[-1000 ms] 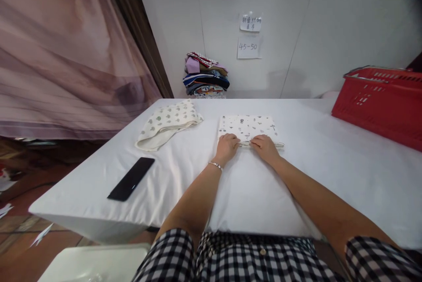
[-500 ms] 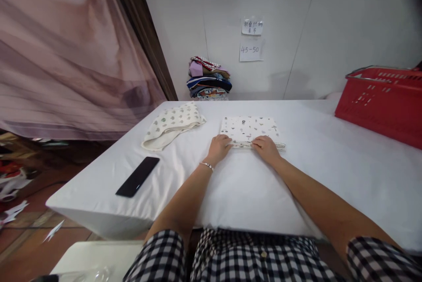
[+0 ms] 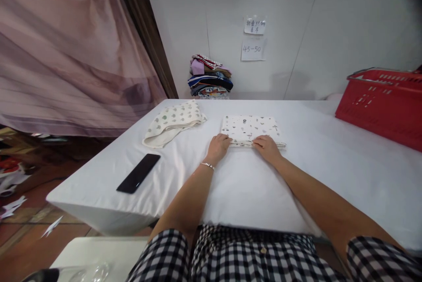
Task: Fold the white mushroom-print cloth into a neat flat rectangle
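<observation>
A folded white cloth [image 3: 252, 127] with small printed figures lies flat on the white-covered table [image 3: 250, 194]. My left hand [image 3: 219, 147] grips its near left corner, the fingers bent over the folded edge. At the near edge, right of the middle, my right hand [image 3: 266, 146] pinches the layers between thumb and fingers. Several layers show along that edge between the hands. Farther left lies another cream cloth [image 3: 176, 119] with a green and grey print, loosely folded and touched by neither hand.
A black phone-like slab [image 3: 139, 173] lies on the table's left side. The red basket [image 3: 379, 106] stands at the far right. Stacked folded fabrics [image 3: 211, 77] rise behind the table by the wall. A pale stool [image 3: 99, 255] is at lower left.
Both hands keep their hold on the near edge of the folded cloth, almost unmoved. The whole view has shifted very slightly.
</observation>
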A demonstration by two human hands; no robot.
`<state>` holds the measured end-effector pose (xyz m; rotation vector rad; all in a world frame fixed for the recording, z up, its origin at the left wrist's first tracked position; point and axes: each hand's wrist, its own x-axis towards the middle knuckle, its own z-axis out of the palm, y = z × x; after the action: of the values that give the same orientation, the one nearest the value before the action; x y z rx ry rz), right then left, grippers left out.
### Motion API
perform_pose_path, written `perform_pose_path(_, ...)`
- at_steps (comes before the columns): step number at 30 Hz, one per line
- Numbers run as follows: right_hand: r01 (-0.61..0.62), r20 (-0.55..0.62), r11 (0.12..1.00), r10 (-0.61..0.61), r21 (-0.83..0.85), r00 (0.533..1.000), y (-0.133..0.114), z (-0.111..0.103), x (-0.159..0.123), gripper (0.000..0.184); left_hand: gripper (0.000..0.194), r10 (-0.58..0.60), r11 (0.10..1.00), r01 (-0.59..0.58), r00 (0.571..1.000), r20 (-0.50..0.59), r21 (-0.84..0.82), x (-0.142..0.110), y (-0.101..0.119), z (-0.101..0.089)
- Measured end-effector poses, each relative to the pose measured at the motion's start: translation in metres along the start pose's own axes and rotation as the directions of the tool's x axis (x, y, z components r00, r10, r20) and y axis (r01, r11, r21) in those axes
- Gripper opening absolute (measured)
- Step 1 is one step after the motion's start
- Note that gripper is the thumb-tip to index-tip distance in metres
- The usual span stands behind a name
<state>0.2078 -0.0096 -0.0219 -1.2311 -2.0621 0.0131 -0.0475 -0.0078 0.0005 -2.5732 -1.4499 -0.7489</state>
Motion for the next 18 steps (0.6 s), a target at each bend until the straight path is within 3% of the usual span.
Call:
perform_pose_path(7,0.008,0.007,1.0,-0.008,0.007,1.0,0.001,0.0,-0.001,0.024,0.024,-0.098,0.969,0.085,0.994,-0.048,-0.231,-0.01,-0.014,-0.006)
perform_pose_path(12,0.008,0.06,0.999,-0.006,-0.035,0.998,0.0,-0.003,0.0,0.025,0.034,-0.203,0.921,0.181,0.979,-0.027,-0.345,-0.012,-0.016,-0.007)
perform_pose_path(18,0.073,0.108,0.988,-0.058,-0.135,0.992,-0.012,-0.002,0.007,0.025,0.022,-0.222,0.887,0.205,0.975,0.008,-0.414,-0.01,-0.016,-0.005)
